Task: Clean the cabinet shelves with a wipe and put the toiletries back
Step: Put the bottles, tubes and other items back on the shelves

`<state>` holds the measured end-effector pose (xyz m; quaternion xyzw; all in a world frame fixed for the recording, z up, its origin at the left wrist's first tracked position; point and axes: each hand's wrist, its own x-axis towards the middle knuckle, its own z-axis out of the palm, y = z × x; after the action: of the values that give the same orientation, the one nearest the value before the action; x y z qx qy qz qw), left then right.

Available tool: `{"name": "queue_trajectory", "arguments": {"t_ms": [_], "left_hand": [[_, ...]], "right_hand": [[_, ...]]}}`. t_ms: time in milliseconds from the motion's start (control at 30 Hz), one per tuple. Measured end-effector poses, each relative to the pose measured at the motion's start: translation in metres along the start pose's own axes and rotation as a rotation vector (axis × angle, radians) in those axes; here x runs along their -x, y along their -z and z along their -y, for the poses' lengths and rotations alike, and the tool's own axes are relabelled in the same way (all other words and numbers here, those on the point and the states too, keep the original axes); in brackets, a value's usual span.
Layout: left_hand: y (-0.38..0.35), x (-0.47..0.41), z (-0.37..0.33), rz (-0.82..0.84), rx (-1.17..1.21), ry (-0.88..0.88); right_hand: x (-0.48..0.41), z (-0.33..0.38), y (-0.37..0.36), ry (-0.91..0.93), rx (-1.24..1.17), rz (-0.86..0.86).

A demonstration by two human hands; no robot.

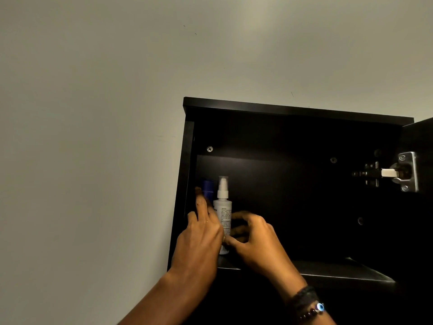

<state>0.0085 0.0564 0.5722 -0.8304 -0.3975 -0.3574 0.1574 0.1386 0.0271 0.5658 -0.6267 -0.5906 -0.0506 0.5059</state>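
The right hand [255,242] curls round the lower half of the white spray bottle [223,207], thumb pressed on the bottle's front near its base and fingers bent round its right side, so it grips the bottle. The left hand [199,240] lies just to the left, touching the right thumb, its fingers fairly straight and reaching upward; the forefinger rests along the side of a blue container [208,187] and the hand closes on nothing that I can see. This hand covers the blue container's lower part and the left edge of the white bottle, so how the blue one stands on the shelf cannot be told.

Both toiletries are upright in the far left corner of the shelf [339,272], the blue one behind and left of the white one, very close or touching. The white bottle has a clear cap over its pump and small print on its label, too fine to read.

The right wrist wears dark bracelets [309,303], one with a blue eye bead. The shelf belongs to a black cabinet [293,111] with a screw [210,149] in its back panel. At the right a metal hinge [398,172] carries the open door [419,137]. A pale wall [93,113] surrounds the cabinet
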Motion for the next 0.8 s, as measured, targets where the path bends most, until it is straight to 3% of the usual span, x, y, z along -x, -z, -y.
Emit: {"name": "queue_trajectory", "arguments": {"t_ms": [300, 533, 700, 800], "left_hand": [[-0.008, 0.001, 0.004, 0.003, -0.007, -0.011], [-0.014, 0.012, 0.01, -0.104, 0.043, -0.106], [-0.015, 0.034, 0.016, -0.118, 0.063, -0.205], [-0.026, 0.049, 0.019, -0.257, 0.135, -0.265]], "right_hand": [[0.003, 0.001, 0.0, -0.034, 0.085, -0.031], [0.014, 0.009, -0.001, -0.027, 0.188, -0.163], [0.041, 0.013, -0.009, 0.094, 0.449, -0.328], [0.066, 0.007, -0.019, 0.173, 0.451, -0.378]]}}
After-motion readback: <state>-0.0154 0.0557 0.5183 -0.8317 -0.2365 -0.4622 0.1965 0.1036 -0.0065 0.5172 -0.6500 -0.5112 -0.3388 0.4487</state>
